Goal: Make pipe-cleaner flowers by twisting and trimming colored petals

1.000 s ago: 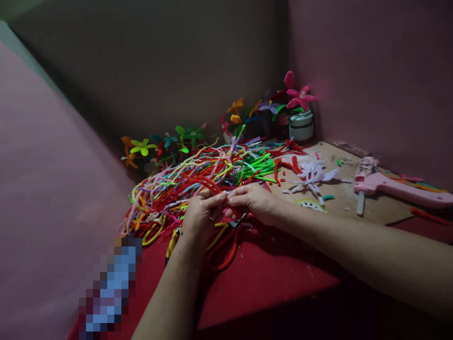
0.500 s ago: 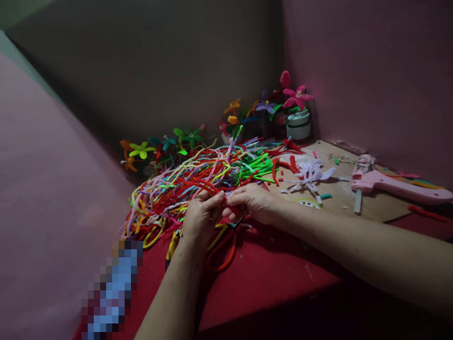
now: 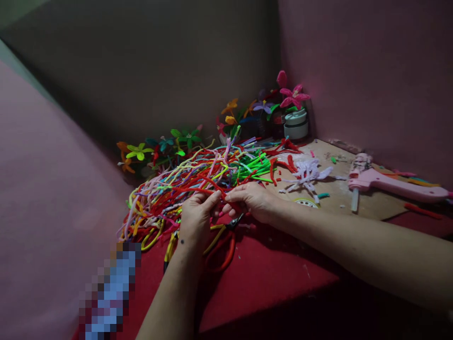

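Left grip: the left hand (image 3: 196, 215) has thumb and forefinger closed in a tight pinch on the red pipe cleaner (image 3: 203, 190), with the other fingers curled under.
Right grip: the right hand (image 3: 253, 200) pinches the same strand, its fingertips almost touching those of the left.
Held strand: its long axis runs from the two pinches out to the left and slightly away, lying across the top of the pile. The short stretch between the pinches is mostly hidden by fingers.
Nearer hand: both hold it, and the free length trails past the left grip's side.
Pile of pipe cleaners (image 3: 166, 189): just beyond and left of the grips, a many-coloured tangle under the strand.
Below the grips: red-handled pliers (image 3: 226, 250) lie on the red worktop (image 3: 269, 278), nose towards the right hand. Whether they touch it cannot be told.
Right of the grips: a lilac flower piece (image 3: 306, 172) is near, and a pink glue gun (image 3: 389, 184) is well apart.
Far beyond the grips: finished flowers (image 3: 184, 137) stand along the wall.
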Motion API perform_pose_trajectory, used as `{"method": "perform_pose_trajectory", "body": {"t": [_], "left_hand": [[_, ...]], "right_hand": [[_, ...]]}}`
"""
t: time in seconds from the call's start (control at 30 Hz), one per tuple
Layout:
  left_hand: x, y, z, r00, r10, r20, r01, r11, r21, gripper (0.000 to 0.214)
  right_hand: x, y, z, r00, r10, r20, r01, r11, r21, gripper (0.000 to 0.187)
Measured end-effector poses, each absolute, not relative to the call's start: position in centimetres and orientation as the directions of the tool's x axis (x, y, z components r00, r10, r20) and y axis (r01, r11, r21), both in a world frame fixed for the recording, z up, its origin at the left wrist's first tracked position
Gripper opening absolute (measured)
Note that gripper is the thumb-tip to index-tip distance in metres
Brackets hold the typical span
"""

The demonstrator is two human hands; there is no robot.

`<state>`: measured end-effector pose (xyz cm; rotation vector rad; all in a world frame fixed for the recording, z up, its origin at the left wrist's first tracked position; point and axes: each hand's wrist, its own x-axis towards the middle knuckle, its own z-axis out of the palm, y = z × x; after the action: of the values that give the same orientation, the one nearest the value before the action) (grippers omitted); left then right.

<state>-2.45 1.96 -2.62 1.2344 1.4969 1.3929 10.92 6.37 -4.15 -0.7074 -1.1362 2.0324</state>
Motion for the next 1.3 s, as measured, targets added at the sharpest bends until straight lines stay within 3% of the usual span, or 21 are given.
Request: {"method": "perform_pose_trajectory", "body": {"t": [0.13, 0.2, 0.27, 0.33, 0.4, 0.47, 0.57, 0.63, 0.7, 0.8, 0.87, 0.9, 1.0, 1.07, 1.17, 1.3], "left_hand": [[-2.7, 1.8, -2.2, -0.220, 0.926, 0.307, 0.446, -0.184, 0.876, 0.015], [-3.1, 1.8, -2.1, -0.097, 0.852, 0.514, 0.663, -0.330, 0.672, 0.011], [-3.6, 1.8, -2.0, 0.112, 0.742, 0.661, 0.822, -0.443, 0.358, 0.012], [-4.0, 1.8, -1.8, 0.308, 0.655, 0.690, 0.883, -0.466, 0.049, 0.016], [-4.2, 1.6, -1.5, 0.429, 0.608, 0.668, 0.883, -0.437, -0.170, 0.016], [-4.3, 1.3, -1.0, 0.494, 0.589, 0.640, 0.862, -0.429, -0.270, 0.015], [-4.0, 0.9, -0.3, 0.550, 0.633, 0.545, 0.833, -0.461, -0.306, 0.013], [-3.6, 0.7, -0.2, 0.539, 0.697, 0.472, 0.841, -0.473, -0.262, 0.011], [-3.3, 0.5, -0.3, 0.441, 0.771, 0.459, 0.886, -0.454, -0.089, 0.012], [-3.1, 0.2, -0.6, 0.081, 0.916, 0.394, 0.825, -0.283, 0.489, 0.014], [-3.1, 0.3, -0.8, -0.133, 0.978, 0.158, 0.522, -0.066, 0.850, 0.016], [-3.1, 0.4, -0.8, -0.152, 0.988, 0.016, 0.323, 0.034, 0.946, 0.018], [-3.0, 1.0, -1.0, 0.052, 0.965, -0.256, -0.145, 0.261, 0.954, 0.020], [-2.8, 1.3, -1.1, 0.177, 0.935, -0.308, -0.279, 0.348, 0.895, 0.018], [-2.4, 1.3, -1.0, 0.101, 0.964, -0.246, -0.279, 0.265, 0.923, 0.016], [-2.4, 0.6, -0.6, -0.182, 0.980, 0.081, 0.018, -0.079, 0.997, 0.015]], "right_hand": [[11.0, 6.4, -3.9, -0.601, 0.789, -0.128, -0.306, -0.375, -0.875, 0.008], [11.0, 6.5, -3.9, -0.588, 0.797, -0.141, -0.295, -0.374, -0.879, 0.007], [11.1, 6.7, -4.0, -0.603, 0.784, -0.147, -0.279, -0.380, -0.882, 0.007], [11.1, 7.0, -4.1, -0.644, 0.753, -0.136, -0.261, -0.383, -0.886, 0.007], [11.2, 7.2, -4.2, -0.686, 0.718, -0.115, -0.248, -0.379, -0.891, 0.005], [11.4, 7.4, -4.2, -0.713, 0.696, -0.090, -0.238, -0.361, -0.902, 0.004], [11.5, 7.5, -4.2, -0.730, 0.682, -0.045, -0.202, -0.278, -0.939, 0.006], [11.5, 7.3, -4.1, -0.713, 0.701, -0.012, -0.139, -0.158, -0.978, 0.008], [11.4, 6.8, -4.0, -0.659, 0.747, 0.087, -0.037, 0.084, -0.996, 0.011], [11.4, 5.9, -4.0, -0.541, 0.733, 0.412, 0.161, 0.572, -0.805, 0.014], [11.5, 5.3, -4.0, -0.500, 0.614, 0.611, 0.251, 0.778, -0.576, 0.013], [11.7, 5.1, -4.0, -0.497, 0.534, 0.684, 0.282, 0.845, -0.454, 0.013], [12.1, 5.0, -3.8, -0.516, 0.284, 0.808, 0.318, 0.939, -0.128, 0.016], [12.3, 5.0, -3.7, -0.510, 0.214, 0.833, 0.319, 0.947, -0.048, 0.019], [12.2, 5.2, -3.7, -0.436, 0.326, 0.839, 0.288, 0.934, -0.214, 0.019], [12.0, 5.2, -3.3, -0.366, 0.660, 0.656, 0.049, 0.717, -0.695, 0.015]]}}
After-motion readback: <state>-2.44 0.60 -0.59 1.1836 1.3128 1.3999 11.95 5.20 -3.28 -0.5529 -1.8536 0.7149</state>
